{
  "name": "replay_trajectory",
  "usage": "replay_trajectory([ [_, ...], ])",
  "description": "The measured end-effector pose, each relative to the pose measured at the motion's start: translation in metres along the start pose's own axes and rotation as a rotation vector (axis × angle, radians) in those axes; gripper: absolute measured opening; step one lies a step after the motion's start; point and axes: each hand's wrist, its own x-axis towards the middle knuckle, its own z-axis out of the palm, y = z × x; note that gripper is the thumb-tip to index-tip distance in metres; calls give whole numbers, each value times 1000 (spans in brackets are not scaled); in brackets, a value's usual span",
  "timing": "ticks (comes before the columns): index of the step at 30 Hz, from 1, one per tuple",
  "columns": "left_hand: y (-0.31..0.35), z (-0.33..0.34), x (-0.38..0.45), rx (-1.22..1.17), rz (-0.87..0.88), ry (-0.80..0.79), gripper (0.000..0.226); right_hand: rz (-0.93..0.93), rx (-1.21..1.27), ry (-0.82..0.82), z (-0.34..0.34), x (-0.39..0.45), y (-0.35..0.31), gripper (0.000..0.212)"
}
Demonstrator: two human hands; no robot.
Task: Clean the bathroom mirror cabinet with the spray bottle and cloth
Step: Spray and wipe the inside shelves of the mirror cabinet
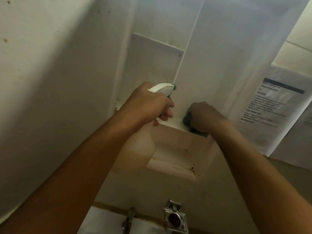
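The white cabinet (157,65) stands open in front of me, its door (59,73) swung out to the left. My left hand (152,103) grips a spray bottle (162,87) with a white head and green nozzle, held up at the cabinet's bottom shelf; its pale body hangs below the hand. My right hand (204,115) holds a dark green cloth (187,118) and presses it on the bottom shelf's front edge. Most of the cloth is hidden under the fingers.
A printed paper notice (270,107) is stuck to the white panel on the right. Below the cabinet is a recessed tiled niche (177,159). Further down are a sink (104,222) with a metal tap (128,218) and a metal wall fitting (175,218).
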Motion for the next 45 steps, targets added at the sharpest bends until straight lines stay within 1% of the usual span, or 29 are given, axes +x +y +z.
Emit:
replay_trajectory([
  [4, -2, -2, -2, 11, -10, 27, 31, -163, 9, 134, 16, -2, -26, 11],
  [7, -3, 0, -2, 18, -19, 49, 37, -286, 100, 174, 19, -12, -29, 20],
  [10, -5, -2, -3, 26, -15, 42, 38, -343, 168, 146, 17, -24, -22, 35],
  [12, -7, -1, -4, 30, -22, 36, 41, -357, 204, 115, 12, -33, -14, 39],
  [13, -9, -1, -5, 34, -28, 35, 40, -364, 214, 98, 9, -38, -10, 40],
  [16, -14, 0, -10, 54, -34, 28, 26, -358, 263, 69, -1, -59, -5, 41],
  [19, -22, -1, -17, 57, -57, 26, 23, -353, 385, 74, 3, -86, -1, 39],
  [22, -35, -1, -25, 58, -82, 21, 23, -391, 555, 29, 32, -116, -3, 35],
  [24, -46, -2, -32, 56, -100, 25, 23, -371, 641, -43, 66, -130, -7, 37],
  [26, -59, -2, -42, 57, -117, 36, 23, -300, 709, -154, 109, -140, -15, 38],
  [31, -101, 5, -69, 67, -185, 66, 26, -122, 787, -341, 222, -159, -37, 36],
  [34, -129, 11, -87, 87, -234, 59, 24, -63, 807, -455, 276, -171, -51, 38],
  [37, -159, 15, -108, 100, -294, 61, 21, -19, 750, -576, 323, -175, -64, 50],
  [39, -180, 16, -123, 81, -337, 58, 20, 20, 689, -682, 352, -173, -72, 63],
  [41, -201, 18, -137, 69, -394, 59, 17, 103, 661, -801, 377, -168, -76, 79],
  [42, -210, 19, -144, 69, -424, 67, 18, 126, 621, -835, 390, -165, -78, 78],
  [43, -217, 19, -149, 66, -446, 79, 21, 108, 554, -845, 403, -160, -78, 71],
  [45, -230, 20, -157, 66, -482, 96, 23, 33, 411, -849, 426, -148, -77, 47],
])
